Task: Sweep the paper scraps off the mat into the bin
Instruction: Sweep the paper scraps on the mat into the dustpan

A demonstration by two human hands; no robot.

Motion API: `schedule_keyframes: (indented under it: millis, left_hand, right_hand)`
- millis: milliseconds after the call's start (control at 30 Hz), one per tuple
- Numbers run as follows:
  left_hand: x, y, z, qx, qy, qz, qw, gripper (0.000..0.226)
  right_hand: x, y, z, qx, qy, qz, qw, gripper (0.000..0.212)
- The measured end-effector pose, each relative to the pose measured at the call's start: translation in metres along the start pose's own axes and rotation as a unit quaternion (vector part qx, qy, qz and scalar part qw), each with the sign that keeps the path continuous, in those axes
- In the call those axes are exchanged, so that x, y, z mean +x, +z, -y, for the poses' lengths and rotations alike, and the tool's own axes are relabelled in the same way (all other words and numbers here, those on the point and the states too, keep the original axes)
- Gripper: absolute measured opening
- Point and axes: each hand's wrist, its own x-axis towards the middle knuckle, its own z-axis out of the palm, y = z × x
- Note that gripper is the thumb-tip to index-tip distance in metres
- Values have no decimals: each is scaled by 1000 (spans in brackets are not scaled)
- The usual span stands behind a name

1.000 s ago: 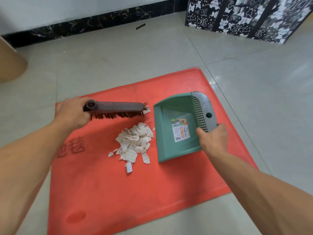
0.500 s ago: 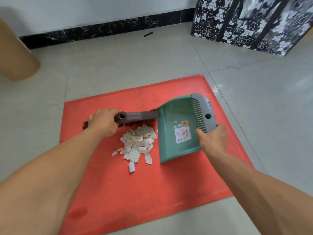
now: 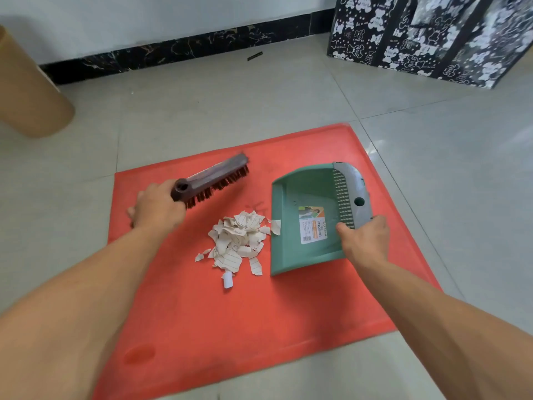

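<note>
Both hands are full: my left hand (image 3: pixel 157 210) grips the brown bristle brush (image 3: pixel 212 180), my right hand (image 3: pixel 364 239) the green plastic dustpan (image 3: pixel 302 223). Torn paper scraps (image 3: pixel 239 241) lie between them on the red mat (image 3: pixel 259 327). Sweeping too hard could scatter them past the dustpan's lip.

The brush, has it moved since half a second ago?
Yes. The brush has swung away from the dustpan, out to the scraps' far left.
</note>
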Motion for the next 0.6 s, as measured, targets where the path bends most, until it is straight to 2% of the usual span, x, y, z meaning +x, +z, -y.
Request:
schedule_keyframes:
  millis: [167,367,467,600]
  left_hand:
    - [-42,14,42,-72,-77,0,994,52]
    - [-88,38,62,-158,-178,15,971,57]
    - [-92,45,47,-172,-175,39,969,57]
    - [-97,52,17,-184,-134,75,971,47]
  right_hand:
    - [-5,3,-11,-3,3,12,1000,54]
    - [-10,0,-20,9,-14,22,1000,44]
    - [-10,0,-23,-1,-23,19,1000,44]
    - [-11,1,-19,-2,-30,19,999,46]
